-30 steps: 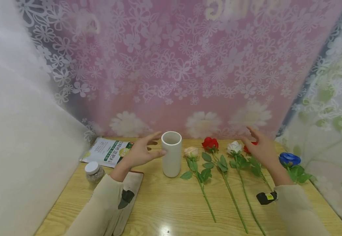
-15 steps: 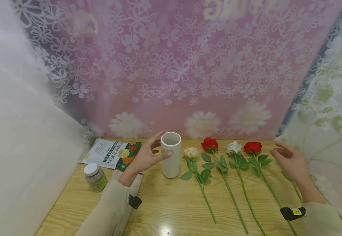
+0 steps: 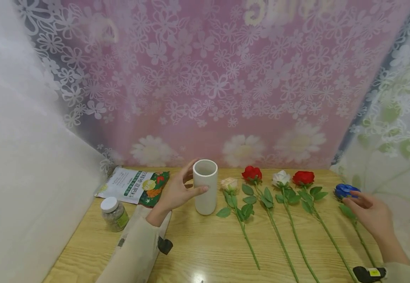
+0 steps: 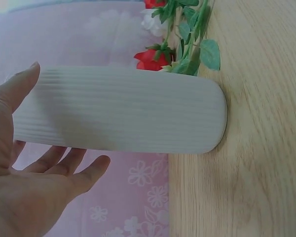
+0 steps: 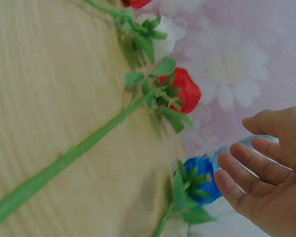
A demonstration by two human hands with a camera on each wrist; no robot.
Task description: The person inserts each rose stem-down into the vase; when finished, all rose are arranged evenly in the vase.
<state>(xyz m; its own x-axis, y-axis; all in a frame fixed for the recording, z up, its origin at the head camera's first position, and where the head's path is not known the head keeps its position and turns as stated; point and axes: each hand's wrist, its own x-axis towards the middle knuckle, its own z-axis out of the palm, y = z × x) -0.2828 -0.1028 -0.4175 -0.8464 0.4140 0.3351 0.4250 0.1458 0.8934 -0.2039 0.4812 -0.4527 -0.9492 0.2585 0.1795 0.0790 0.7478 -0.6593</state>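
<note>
A white vase (image 3: 205,196) stands upright on the wooden table, its ribbed side (image 4: 128,111) showing in the left wrist view. My left hand (image 3: 176,192) holds it from the left near the top, thumb across the front and fingers behind, their tips partly hidden. My right hand (image 3: 372,216) hovers by the blue rose (image 3: 345,191) at the far right. In the right wrist view the right hand (image 5: 271,173) has loosely spread fingers, with nothing gripped; whether a fingertip touches the petals I cannot tell. The blue rose (image 5: 202,180) lies on the table.
Between vase and blue rose lie a peach rose (image 3: 229,184), a red rose (image 3: 252,173), a white rose (image 3: 281,178) and another red rose (image 3: 303,178), stems toward me. On the left are a printed bag (image 3: 130,184), a white-lidded jar (image 3: 114,216) and a flat pale item (image 3: 162,226).
My right hand has moved right, from over the right red rose to beside the blue rose. My left hand has closed in around the vase, which has stayed in place.
</note>
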